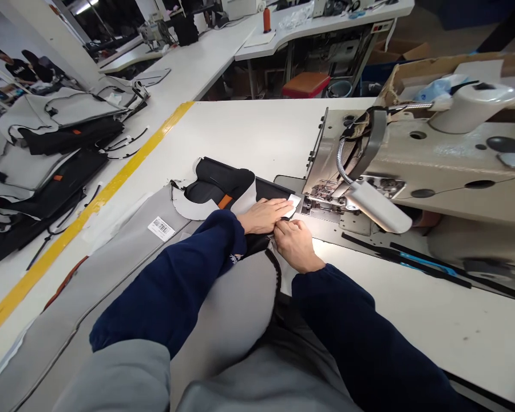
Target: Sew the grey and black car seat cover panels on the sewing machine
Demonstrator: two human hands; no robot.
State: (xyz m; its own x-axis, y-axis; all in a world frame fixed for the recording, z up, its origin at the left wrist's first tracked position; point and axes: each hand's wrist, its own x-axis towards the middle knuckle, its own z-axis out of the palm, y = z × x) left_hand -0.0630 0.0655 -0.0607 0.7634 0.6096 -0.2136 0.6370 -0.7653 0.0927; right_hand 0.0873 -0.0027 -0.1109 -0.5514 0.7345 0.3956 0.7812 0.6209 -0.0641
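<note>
My left hand (264, 214) lies flat, fingers stretched out, pressing a grey and black fabric piece (223, 191) onto the sewing table just left of the needle. My right hand (296, 243) sits close beside it, fingers curled in a pinch on the fabric's edge. The fabric, with an orange tab (224, 201) and a barcode label (161, 228), trails back over my lap. The sewing machine (412, 154) stands right of both hands, its presser foot (311, 203) right at my left fingertips. Both sleeves are dark blue.
A gooseneck lamp (375, 206) hangs over the needle area. Stacks of grey and black fabric pieces (55, 149) lie on the left table past a yellow stripe (111, 189). Black strips (433, 266) lie on the table right of the hands. A cardboard box (416, 71) stands behind the machine.
</note>
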